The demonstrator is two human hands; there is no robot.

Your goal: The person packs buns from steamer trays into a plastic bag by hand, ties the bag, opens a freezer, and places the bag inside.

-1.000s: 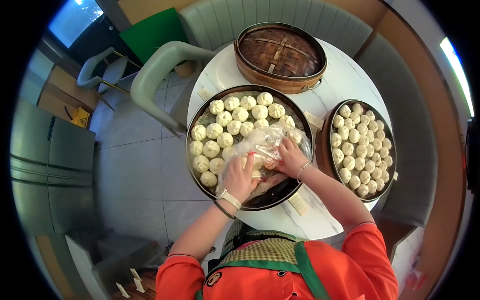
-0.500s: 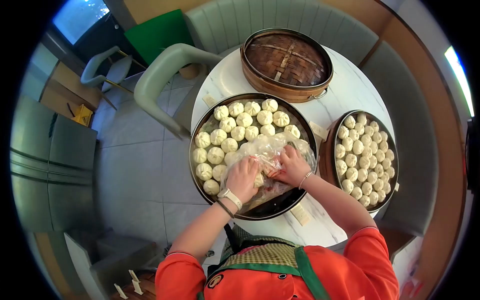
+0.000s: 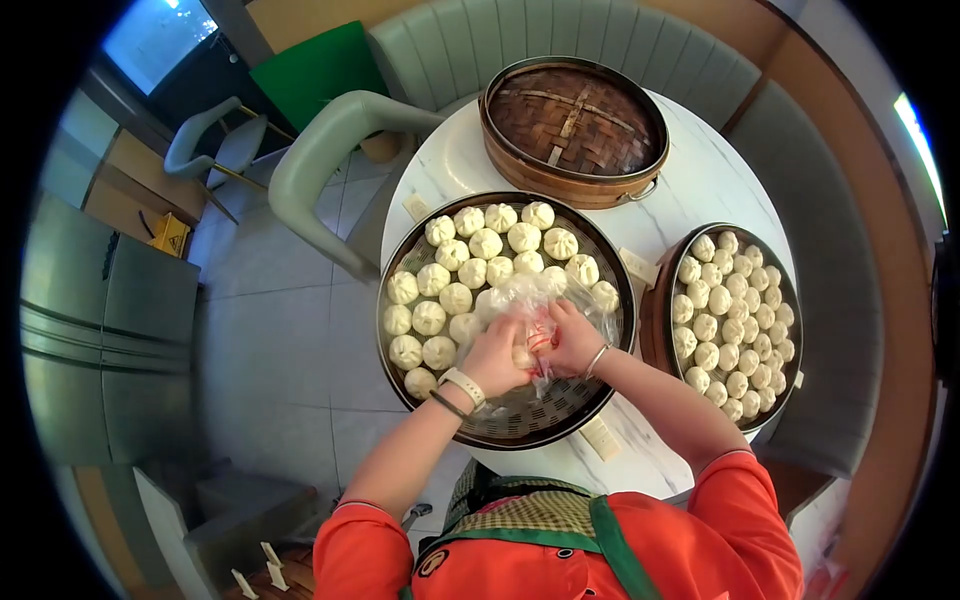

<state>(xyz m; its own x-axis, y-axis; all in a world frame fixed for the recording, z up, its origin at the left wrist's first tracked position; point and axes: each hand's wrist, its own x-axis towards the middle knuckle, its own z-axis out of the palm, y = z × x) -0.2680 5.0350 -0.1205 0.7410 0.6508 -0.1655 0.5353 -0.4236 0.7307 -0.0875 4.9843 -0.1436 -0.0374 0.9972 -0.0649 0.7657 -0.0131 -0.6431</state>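
Observation:
Both my hands are closed on a clear plastic bag (image 3: 520, 295) with red print, over the front right part of a round steamer tray (image 3: 440, 428). My left hand (image 3: 498, 357) grips the bag's left side, with a pale bun (image 3: 522, 357) showing through the plastic beside its fingers. Bunched plastic is gathered in my right hand (image 3: 576, 340). Several pleated buns (image 3: 456, 298) sit on the tray's perforated base, to the left of and beyond the bag. Whether more buns lie inside the bag is hidden by the crumpled plastic and my fingers.
A second steamer (image 3: 660, 330) full of smaller buns stands at the right on the round marble table (image 3: 455, 150). Behind is a steamer with a woven lid (image 3: 575, 115). Small cream blocks (image 3: 600, 438) lie by the trays. A grey chair (image 3: 330, 180) stands at the left.
The plastic bag has been drawn together into a smaller bunch, and my hands are closer to each other. More of the tray's front base and the buns at its right now show.

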